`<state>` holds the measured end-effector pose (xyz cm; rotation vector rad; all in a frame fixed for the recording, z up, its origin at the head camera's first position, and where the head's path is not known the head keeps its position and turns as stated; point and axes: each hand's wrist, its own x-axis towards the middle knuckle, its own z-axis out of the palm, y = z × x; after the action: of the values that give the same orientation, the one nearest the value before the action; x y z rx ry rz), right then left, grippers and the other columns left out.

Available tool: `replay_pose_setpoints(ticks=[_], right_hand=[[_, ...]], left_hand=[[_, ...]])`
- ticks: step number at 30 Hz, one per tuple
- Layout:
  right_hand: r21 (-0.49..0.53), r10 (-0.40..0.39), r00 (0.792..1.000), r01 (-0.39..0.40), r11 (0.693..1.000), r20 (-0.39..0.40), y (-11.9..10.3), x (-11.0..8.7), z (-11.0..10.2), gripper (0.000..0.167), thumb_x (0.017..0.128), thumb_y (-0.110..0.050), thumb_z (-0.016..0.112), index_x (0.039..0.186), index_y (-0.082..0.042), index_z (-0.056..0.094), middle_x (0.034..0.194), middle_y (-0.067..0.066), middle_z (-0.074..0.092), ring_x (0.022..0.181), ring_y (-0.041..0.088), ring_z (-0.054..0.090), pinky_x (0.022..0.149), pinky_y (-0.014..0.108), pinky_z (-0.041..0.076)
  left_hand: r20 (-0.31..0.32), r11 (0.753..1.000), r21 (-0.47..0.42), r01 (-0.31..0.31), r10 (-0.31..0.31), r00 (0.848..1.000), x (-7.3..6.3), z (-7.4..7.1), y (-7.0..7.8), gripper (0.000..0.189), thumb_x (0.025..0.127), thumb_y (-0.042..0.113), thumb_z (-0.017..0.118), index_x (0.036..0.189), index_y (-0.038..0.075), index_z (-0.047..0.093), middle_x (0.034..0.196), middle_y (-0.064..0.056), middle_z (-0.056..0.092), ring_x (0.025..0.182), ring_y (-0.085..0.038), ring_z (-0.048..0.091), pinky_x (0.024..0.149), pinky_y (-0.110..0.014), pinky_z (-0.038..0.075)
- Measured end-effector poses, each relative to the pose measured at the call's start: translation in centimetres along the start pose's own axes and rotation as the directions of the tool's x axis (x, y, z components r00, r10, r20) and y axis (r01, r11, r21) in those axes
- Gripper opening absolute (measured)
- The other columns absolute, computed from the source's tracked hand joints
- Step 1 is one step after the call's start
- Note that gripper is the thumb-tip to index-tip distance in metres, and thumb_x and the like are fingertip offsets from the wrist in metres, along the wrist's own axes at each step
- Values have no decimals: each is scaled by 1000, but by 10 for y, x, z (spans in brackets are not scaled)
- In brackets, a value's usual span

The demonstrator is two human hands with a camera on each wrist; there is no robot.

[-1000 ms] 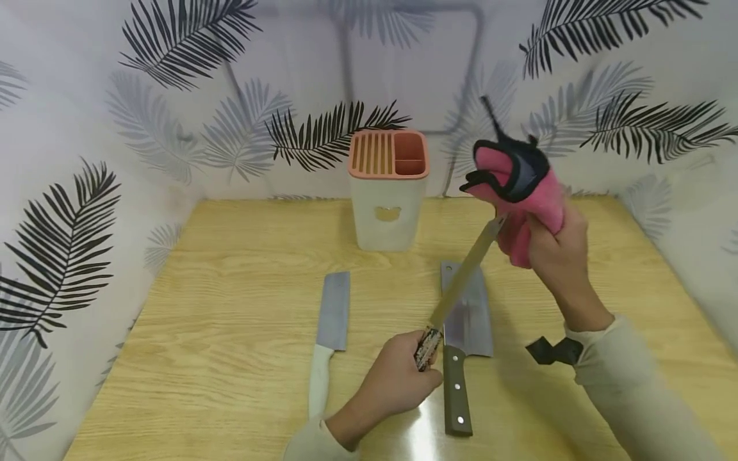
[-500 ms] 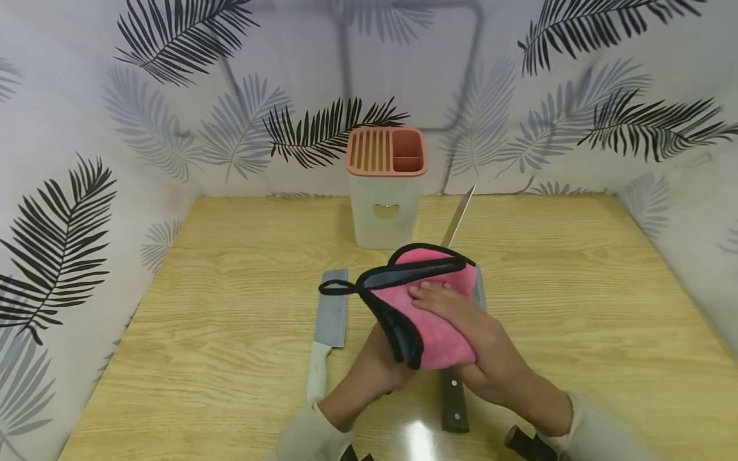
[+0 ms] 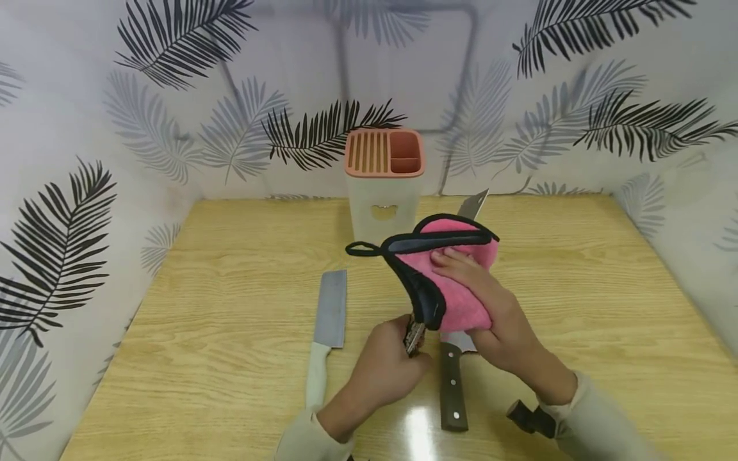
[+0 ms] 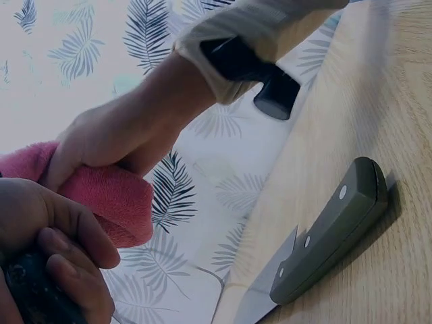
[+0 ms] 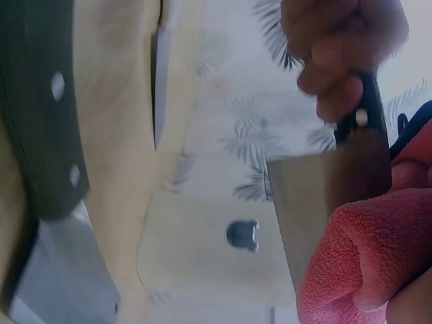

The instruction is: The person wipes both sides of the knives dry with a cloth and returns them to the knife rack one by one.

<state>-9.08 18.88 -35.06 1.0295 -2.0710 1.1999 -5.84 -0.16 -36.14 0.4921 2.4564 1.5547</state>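
Observation:
My left hand (image 3: pixel 385 368) grips the dark handle of a knife (image 3: pixel 474 203), whose broad blade slants up and away above the table. A pink cloth with black edging (image 3: pixel 464 304) is folded over the blade, held by my right hand (image 3: pixel 492 317), and only the tip end sticks out in the head view. Seen from the right wrist, the blade (image 5: pixel 304 196) shows bare near the handle, beside the cloth. Below the hands lies a cleaver (image 3: pixel 453 390) with a dark riveted handle; cloth and hands hide most of its blade.
A white-handled knife (image 3: pixel 331 310) lies on the wooden table (image 3: pixel 219 320) left of my hands. Behind stands a white knife holder (image 3: pixel 369 214) with an orange slotted top. Leaf-patterned fabric (image 3: pixel 277 57) surrounds the table at the back and sides.
My right hand has brought the cloth down from the upper right onto the blade. Since half a second ago, cloth and right hand have slid along it towards the tip, uncovering the handle.

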Motion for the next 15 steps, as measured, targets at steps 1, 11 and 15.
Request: replay_pose_setpoints(ticks=[1, 11, 15], right_hand=[[4, 16, 1000, -16, 1000, -16, 3, 2, -3, 68, 65, 17, 48, 131, 3, 59, 145, 2, 58, 145, 18, 44, 123, 32, 29], [17, 257, 940, -260, 966, -226, 33, 20, -46, 54, 82, 18, 45, 131, 2, 61, 131, -16, 65, 127, 3, 57, 110, 18, 40], [235, 377, 819, -302, 924, -431, 39, 24, -65, 27, 92, 9, 53, 106, -4, 73, 92, -14, 71, 82, -3, 63, 79, 13, 47]], left_hand=[[6, 1000, -2, 9, -9, 1000, -1, 0, 1, 13, 72, -1, 58, 72, 10, 51, 60, 9, 39, 50, -2, 31, 46, -18, 27], [86, 999, -4, 52, -51, 995, -10, 5, 2, 12, 74, -1, 56, 77, 10, 53, 60, 9, 42, 47, -2, 34, 42, -16, 28], [144, 998, -27, 55, -50, 988, -13, 8, 5, 16, 74, -4, 53, 76, 11, 50, 59, 9, 40, 46, -2, 29, 42, -14, 25]])
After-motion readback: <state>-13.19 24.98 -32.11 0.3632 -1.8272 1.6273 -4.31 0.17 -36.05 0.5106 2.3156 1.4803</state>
